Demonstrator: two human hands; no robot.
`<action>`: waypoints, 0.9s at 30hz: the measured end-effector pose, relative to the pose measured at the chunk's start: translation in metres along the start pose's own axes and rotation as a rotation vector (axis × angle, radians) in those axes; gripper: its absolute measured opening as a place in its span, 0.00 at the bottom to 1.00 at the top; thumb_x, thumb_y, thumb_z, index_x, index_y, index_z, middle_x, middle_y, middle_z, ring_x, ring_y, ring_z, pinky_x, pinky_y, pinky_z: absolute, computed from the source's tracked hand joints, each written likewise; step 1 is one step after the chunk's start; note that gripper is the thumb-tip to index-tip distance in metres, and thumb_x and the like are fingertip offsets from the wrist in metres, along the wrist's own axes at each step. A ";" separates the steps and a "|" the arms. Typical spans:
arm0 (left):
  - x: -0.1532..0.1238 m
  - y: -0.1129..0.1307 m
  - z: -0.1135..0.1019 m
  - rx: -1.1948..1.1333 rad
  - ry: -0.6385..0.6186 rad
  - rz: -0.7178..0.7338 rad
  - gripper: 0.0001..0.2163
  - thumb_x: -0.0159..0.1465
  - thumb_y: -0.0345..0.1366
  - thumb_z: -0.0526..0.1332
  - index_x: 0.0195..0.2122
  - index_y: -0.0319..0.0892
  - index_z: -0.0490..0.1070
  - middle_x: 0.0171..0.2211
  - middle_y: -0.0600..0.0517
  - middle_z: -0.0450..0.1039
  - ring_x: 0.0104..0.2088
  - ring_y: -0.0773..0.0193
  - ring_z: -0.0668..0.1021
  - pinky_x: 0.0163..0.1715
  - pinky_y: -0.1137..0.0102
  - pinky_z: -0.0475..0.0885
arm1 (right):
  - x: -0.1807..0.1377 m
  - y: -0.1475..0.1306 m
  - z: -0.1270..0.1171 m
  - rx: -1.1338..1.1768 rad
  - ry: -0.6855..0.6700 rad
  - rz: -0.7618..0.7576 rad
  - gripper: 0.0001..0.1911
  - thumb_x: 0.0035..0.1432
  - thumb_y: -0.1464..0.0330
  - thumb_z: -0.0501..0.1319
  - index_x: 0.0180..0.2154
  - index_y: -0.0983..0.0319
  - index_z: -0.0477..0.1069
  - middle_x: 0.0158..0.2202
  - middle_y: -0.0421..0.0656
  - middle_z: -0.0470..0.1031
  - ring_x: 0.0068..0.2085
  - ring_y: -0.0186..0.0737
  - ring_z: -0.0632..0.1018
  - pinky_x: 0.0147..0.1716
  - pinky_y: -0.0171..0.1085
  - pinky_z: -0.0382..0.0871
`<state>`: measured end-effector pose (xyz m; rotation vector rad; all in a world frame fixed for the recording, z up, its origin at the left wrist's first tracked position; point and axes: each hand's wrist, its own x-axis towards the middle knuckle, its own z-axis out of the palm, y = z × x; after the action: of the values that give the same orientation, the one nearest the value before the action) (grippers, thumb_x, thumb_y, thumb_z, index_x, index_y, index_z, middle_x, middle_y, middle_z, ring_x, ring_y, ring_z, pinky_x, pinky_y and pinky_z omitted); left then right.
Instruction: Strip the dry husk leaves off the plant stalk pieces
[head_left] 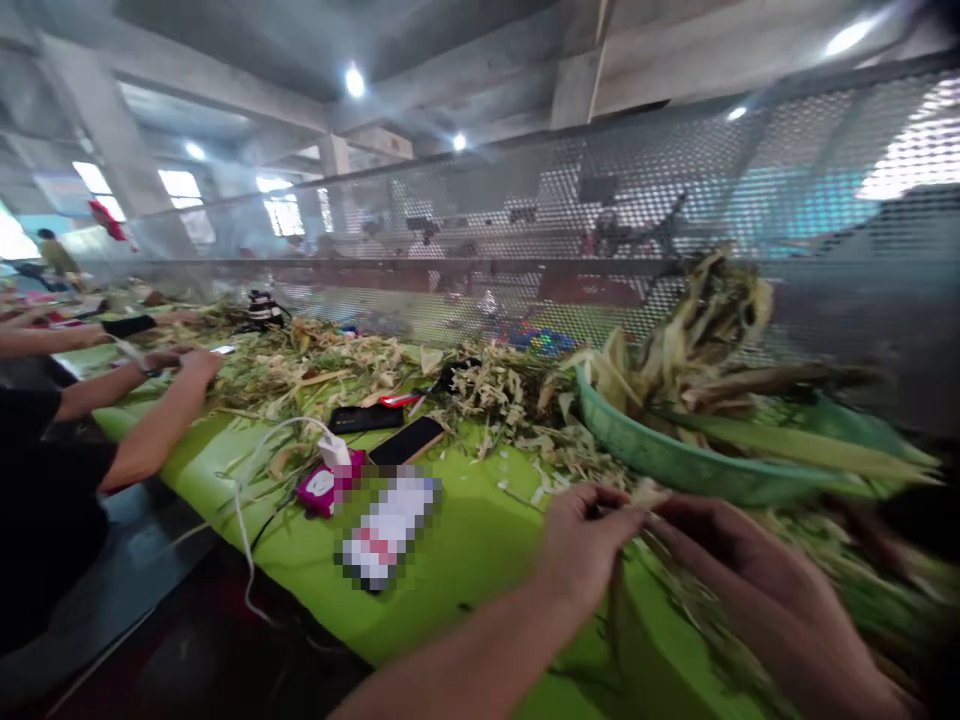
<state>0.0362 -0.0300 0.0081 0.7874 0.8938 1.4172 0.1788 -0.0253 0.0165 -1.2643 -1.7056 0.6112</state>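
My left hand (585,535) is closed in a pinch on a leafy plant stalk (697,600), near its pale upper end. My right hand (772,580) grips the same stalk from the other side, thumb and fingers meeting close to my left fingertips. The stalk's thin green stems hang down between the hands, blurred. Just behind them stands a green plastic basin (697,465) filled with long, dried, husk-like leaves (690,360). Both hands are over the green tabletop (480,560).
A dark phone (407,441), a black case (366,417) and a magenta power strip (322,487) with a white charger (334,452) lie to the left. Dried plant pieces (502,395) line the mesh partition (480,250). Co-workers' arms (161,430) reach in at far left.
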 end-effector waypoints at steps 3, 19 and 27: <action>0.000 0.001 -0.002 -0.081 0.014 -0.012 0.09 0.45 0.36 0.69 0.26 0.39 0.73 0.23 0.54 0.69 0.27 0.69 0.69 0.34 0.72 0.63 | -0.005 -0.006 0.003 0.053 -0.055 0.052 0.15 0.54 0.56 0.62 0.38 0.59 0.71 0.36 0.47 0.77 0.35 0.46 0.77 0.36 0.40 0.71; -0.003 -0.005 -0.007 -0.118 -0.096 -0.091 0.15 0.43 0.37 0.73 0.30 0.37 0.74 0.27 0.53 0.72 0.30 0.69 0.71 0.37 0.72 0.66 | -0.008 -0.014 0.004 0.119 0.007 0.057 0.13 0.52 0.59 0.63 0.29 0.62 0.70 0.25 0.40 0.71 0.27 0.36 0.69 0.26 0.33 0.63; -0.003 -0.007 -0.008 -0.112 -0.097 -0.111 0.15 0.44 0.36 0.72 0.31 0.38 0.73 0.27 0.53 0.71 0.30 0.69 0.71 0.37 0.72 0.65 | -0.010 -0.012 0.005 0.096 0.007 0.030 0.09 0.54 0.62 0.62 0.28 0.62 0.70 0.25 0.39 0.70 0.28 0.36 0.70 0.29 0.34 0.65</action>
<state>0.0330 -0.0334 -0.0016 0.7048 0.7655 1.3087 0.1692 -0.0381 0.0199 -1.2243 -1.6346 0.6975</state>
